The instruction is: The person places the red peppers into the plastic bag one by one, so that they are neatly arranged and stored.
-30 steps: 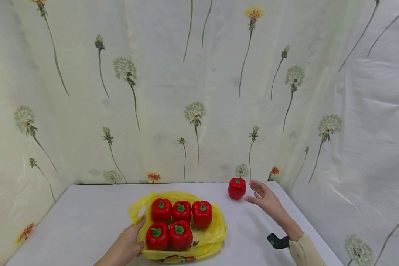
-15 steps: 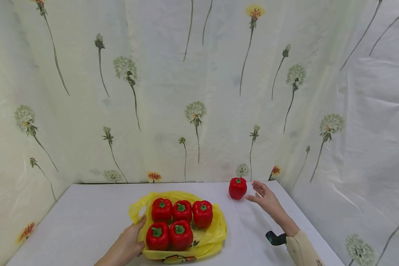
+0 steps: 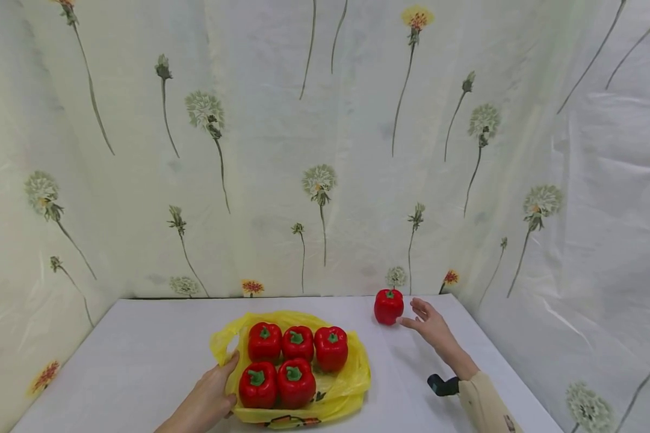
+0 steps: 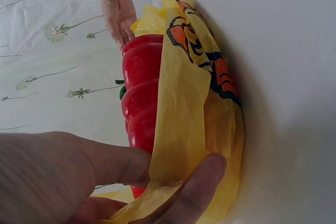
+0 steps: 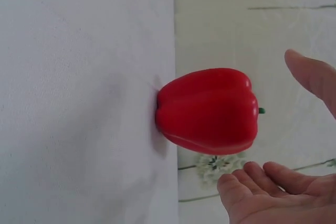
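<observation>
A yellow plastic bag (image 3: pixel 352 385) lies spread on the table with several red bell peppers (image 3: pixel 296 383) upright in it. My left hand (image 3: pixel 208 394) pinches the bag's left edge; in the left wrist view its thumb and a finger (image 4: pixel 202 184) have the yellow film between them. One more red bell pepper (image 3: pixel 388 307) stands by itself at the table's back right. Just to its right is my right hand (image 3: pixel 430 328), fingers and thumb spread apart. The right wrist view has this hand's fingers (image 5: pixel 252 179) beside the lone pepper, with a gap between.
The white table (image 3: pixel 141 355) ends at a back wall of flower-printed cloth (image 3: pixel 271 150). More cloth hangs along the right side (image 3: pixel 612 240). A black wrist camera (image 3: pixel 443 385) sticks out from the right wrist over the table.
The right forearm and its wrist camera have shifted slightly left and down, and the right hand stays close beside the lone bell pepper. The left hand keeps its hold on the bag.
</observation>
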Action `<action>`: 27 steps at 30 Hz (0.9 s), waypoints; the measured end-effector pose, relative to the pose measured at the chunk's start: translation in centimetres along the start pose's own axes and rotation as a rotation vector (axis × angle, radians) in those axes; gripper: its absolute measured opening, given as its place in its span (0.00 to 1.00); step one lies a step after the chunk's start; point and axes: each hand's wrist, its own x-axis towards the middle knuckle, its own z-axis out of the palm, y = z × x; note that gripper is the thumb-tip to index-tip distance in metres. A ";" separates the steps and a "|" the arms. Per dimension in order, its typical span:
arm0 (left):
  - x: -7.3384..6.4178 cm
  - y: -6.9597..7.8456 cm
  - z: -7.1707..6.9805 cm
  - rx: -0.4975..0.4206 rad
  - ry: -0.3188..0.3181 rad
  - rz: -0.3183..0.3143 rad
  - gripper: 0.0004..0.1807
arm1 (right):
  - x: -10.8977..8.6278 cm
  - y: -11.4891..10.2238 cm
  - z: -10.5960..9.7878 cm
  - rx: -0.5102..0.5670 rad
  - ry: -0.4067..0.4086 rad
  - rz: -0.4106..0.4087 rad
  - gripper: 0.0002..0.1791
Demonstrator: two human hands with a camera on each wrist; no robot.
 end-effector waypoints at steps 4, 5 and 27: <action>0.0 -0.1 0.0 -0.004 -0.012 -0.007 0.42 | 0.2 -0.2 0.3 0.025 0.000 0.025 0.55; 0.0 -0.1 0.0 -0.005 -0.015 -0.009 0.42 | 0.3 -0.1 0.4 0.029 0.006 0.032 0.55; 0.1 -0.2 -0.1 0.013 -0.009 -0.005 0.43 | 1.7 1.2 1.7 0.038 0.014 0.086 0.57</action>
